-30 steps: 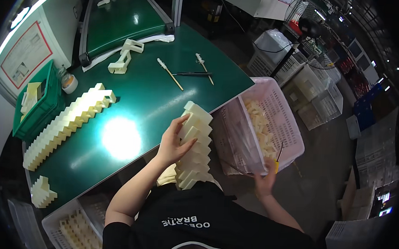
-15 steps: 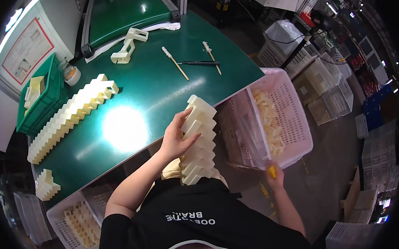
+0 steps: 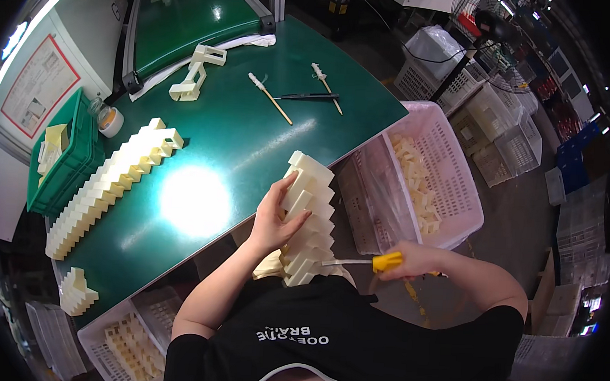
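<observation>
Cream plastic parts make one stepped stack (image 3: 315,225) at the near edge of the bench (image 3: 253,129). Both hands are apart: the left hand (image 3: 273,223) clamped on that stack, the right hand (image 3: 415,260) wrapped round one yellow-handled tool (image 3: 386,262), its metal end reaching the stack. On the bench lie one long row (image 3: 115,186), one short row (image 3: 77,292) and two wooden sticks (image 3: 273,102); right of it stands one pink crate (image 3: 462,172).

Yellow-handled tool (image 3: 385,262) in right fingers (image 3: 400,270)

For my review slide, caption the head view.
Left hand on stacked cream angular plastic parts; right hand grips a yellow-handled, slim metal tool.
</observation>
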A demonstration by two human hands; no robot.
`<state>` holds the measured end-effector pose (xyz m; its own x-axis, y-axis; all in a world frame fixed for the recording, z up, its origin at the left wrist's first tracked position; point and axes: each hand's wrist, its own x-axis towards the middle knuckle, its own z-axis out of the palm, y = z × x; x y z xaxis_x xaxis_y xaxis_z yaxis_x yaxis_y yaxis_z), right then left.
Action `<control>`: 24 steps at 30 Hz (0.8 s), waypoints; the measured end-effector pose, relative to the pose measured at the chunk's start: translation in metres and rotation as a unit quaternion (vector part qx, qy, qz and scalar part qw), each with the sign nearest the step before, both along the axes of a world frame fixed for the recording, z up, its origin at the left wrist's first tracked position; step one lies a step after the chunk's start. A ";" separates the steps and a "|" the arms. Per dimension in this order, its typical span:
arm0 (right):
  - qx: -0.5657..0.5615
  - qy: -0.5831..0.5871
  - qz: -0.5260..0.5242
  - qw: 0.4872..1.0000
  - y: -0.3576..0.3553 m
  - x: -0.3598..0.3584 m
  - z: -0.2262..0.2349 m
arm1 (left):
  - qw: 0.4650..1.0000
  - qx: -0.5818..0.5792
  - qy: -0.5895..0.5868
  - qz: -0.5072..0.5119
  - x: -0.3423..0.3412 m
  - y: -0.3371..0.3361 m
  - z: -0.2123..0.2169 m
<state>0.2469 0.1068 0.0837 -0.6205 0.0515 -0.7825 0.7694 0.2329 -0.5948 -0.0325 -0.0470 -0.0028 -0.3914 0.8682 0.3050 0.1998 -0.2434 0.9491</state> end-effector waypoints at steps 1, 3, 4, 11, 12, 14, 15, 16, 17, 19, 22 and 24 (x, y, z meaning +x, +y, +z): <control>0.005 -0.005 -0.038 0.999 0.005 -0.003 0.007 | 1.000 0.001 0.000 0.001 -0.002 0.001 -0.001; 0.043 0.046 -0.137 0.989 0.031 -0.012 0.018 | 0.997 0.004 0.071 0.016 -0.004 -0.002 -0.004; 0.044 0.065 -0.147 0.986 0.043 -0.020 0.026 | 0.997 0.002 0.070 0.015 -0.002 -0.004 -0.001; -0.043 -0.063 0.008 0.997 0.040 -0.023 0.014 | 1.000 0.019 0.001 0.000 -0.001 -0.001 0.002; -0.041 -0.071 -0.021 0.996 0.047 -0.026 0.015 | 1.000 0.015 0.005 0.001 0.000 -0.004 0.002; -0.007 -0.020 -0.135 0.991 0.066 -0.035 0.035 | 1.000 0.008 0.002 0.004 0.000 -0.010 0.004; -0.004 -0.007 -0.170 0.985 0.077 -0.037 0.036 | 1.000 0.007 0.000 0.005 -0.001 -0.008 0.005; -0.038 -0.003 -0.168 0.985 0.081 -0.039 0.033 | 1.000 0.008 -0.001 0.002 -0.001 -0.008 0.004; -0.055 -0.021 -0.172 0.983 0.078 -0.036 0.025 | 1.000 0.010 0.001 0.005 0.001 -0.008 0.003; -0.092 -0.083 -0.161 0.979 0.073 -0.027 0.000 | 1.000 0.013 0.001 0.010 0.000 -0.007 0.001; -0.153 -0.172 -0.135 0.964 0.053 0.005 -0.028 | 1.000 0.016 0.005 0.007 0.001 -0.007 0.003; -0.188 -0.194 -0.089 0.959 0.041 0.026 -0.040 | 1.000 0.016 -0.013 -0.007 0.001 -0.006 0.002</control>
<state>0.2726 0.1476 0.0434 -0.2860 -0.2024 -0.9366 0.9575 -0.0977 -0.2713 -0.0317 -0.0529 -0.0005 -0.3863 0.8639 0.3231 0.1718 -0.2767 0.9455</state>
